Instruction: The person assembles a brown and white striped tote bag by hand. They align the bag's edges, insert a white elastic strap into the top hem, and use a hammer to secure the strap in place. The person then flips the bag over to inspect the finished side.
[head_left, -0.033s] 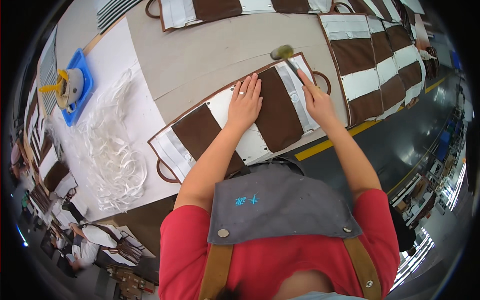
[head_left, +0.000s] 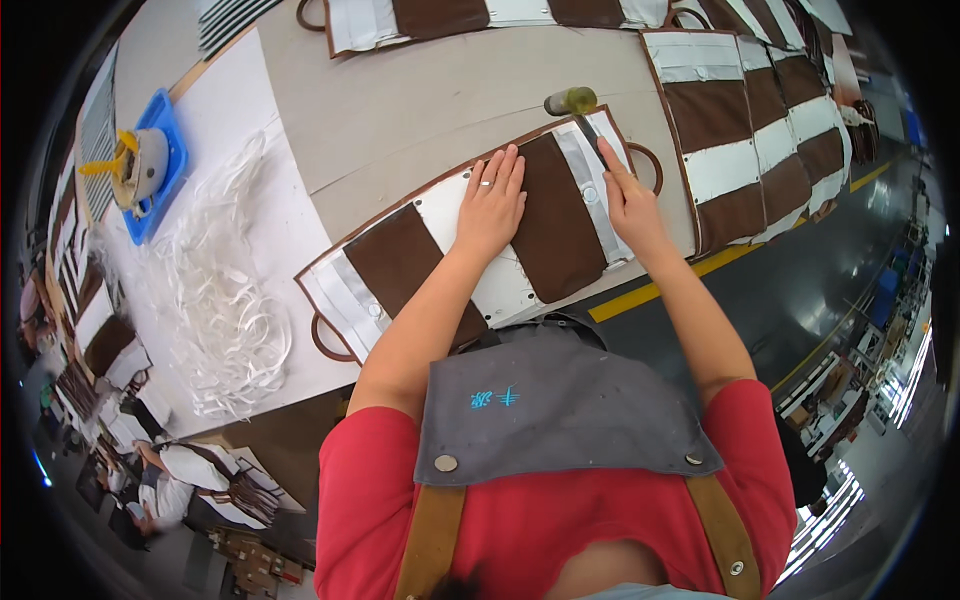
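In front of me on the table lies a flat, opened-out bag piece [head_left: 565, 235] of brown and white panels with brown edging and a loop handle at each end. My left hand [head_left: 490, 205] rests flat on its middle, fingers stretched out, a ring on one of them. My right hand [head_left: 632, 218] is closed around the dark handle of a mallet [head_left: 572, 101] with an olive-green, cylindrical head. The head is at the piece's far edge, near the right corner; whether it touches is unclear. A silvery strip [head_left: 588, 190] with a round fastener runs along the right end.
More brown-and-white pieces lie at the table's right [head_left: 722, 165] and far edge [head_left: 440, 18]. A heap of white ribbon [head_left: 225, 310] covers the left side. Beyond it a blue tray [head_left: 172, 185] holds a pale round container [head_left: 148, 165] with yellow-handled tools. People sit at the lower left.
The mallet's head has shifted slightly to the right and shows more sharply. My left hand remains flat in the same place on the piece.
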